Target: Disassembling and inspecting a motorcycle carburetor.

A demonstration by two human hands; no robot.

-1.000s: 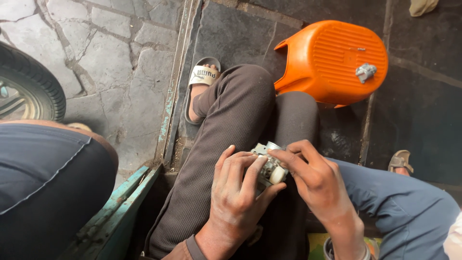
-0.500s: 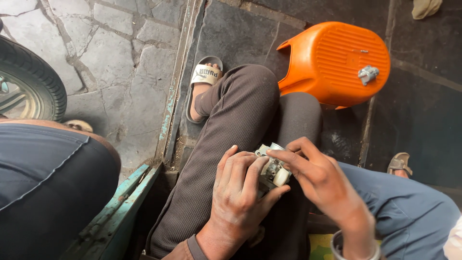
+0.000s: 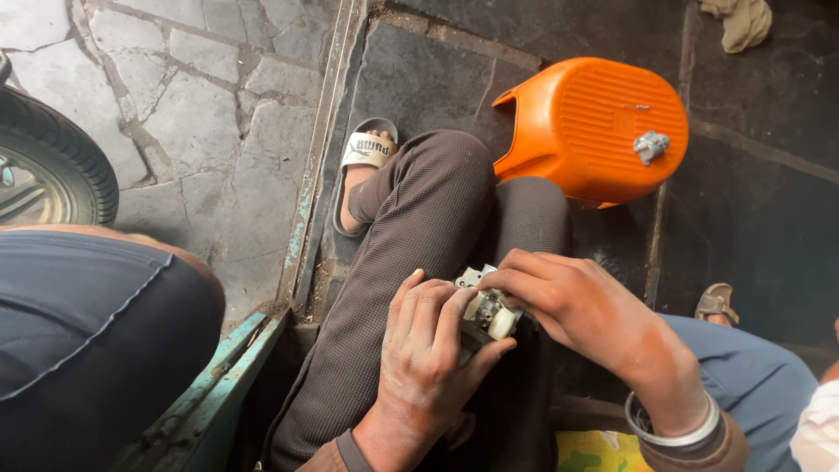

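Part (image 3: 486, 313): a small pale metal piece over your lap, clamped in your left hand (image 3: 428, 350); right hand (image 3: 568, 306) fingers pinch its top. Keep the left grip steady, and work it low above your knees.

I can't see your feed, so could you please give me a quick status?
Both hands, left and right, gripping small metal part over lap. Orange stool ahead, apart. Nothing in the way.
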